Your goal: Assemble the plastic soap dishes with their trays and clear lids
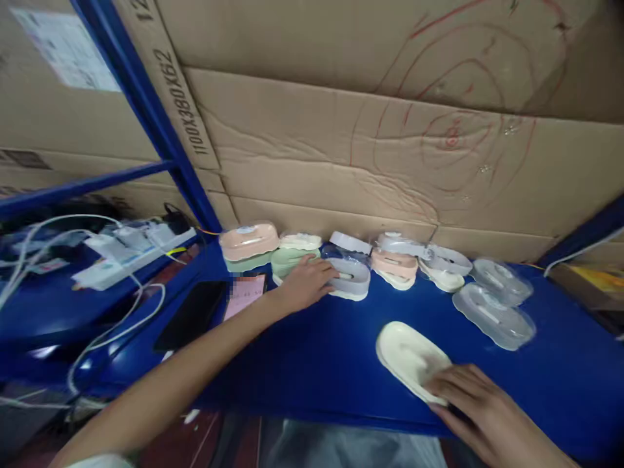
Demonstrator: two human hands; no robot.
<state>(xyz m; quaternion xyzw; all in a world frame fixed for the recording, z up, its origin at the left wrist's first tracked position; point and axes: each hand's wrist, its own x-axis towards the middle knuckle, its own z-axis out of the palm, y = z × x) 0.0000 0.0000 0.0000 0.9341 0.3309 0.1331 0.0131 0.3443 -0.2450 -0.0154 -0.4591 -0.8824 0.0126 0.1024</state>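
Observation:
My left hand [308,284] reaches to the back row, its fingers apart at the left end of a pale grey oval dish [358,281]. Whether the fingertips press on that dish cannot be made out. Just behind the hand sits a green oval dish [288,260]. Near the table's front edge, my right hand [465,393] is closed on the right end of a cream oval dish [407,351], thumb beneath and fingers over the rim. That dish lies slightly tilted, low over or on the blue table [312,370].
Along the cardboard wall [302,130] stand pink dishes [249,240] and clear-wrapped dishes [494,315]. A black phone-like slab [192,315] and a pink paper pad [245,294] lie to the left. Beyond them are a white power strip [131,260] and loose cables.

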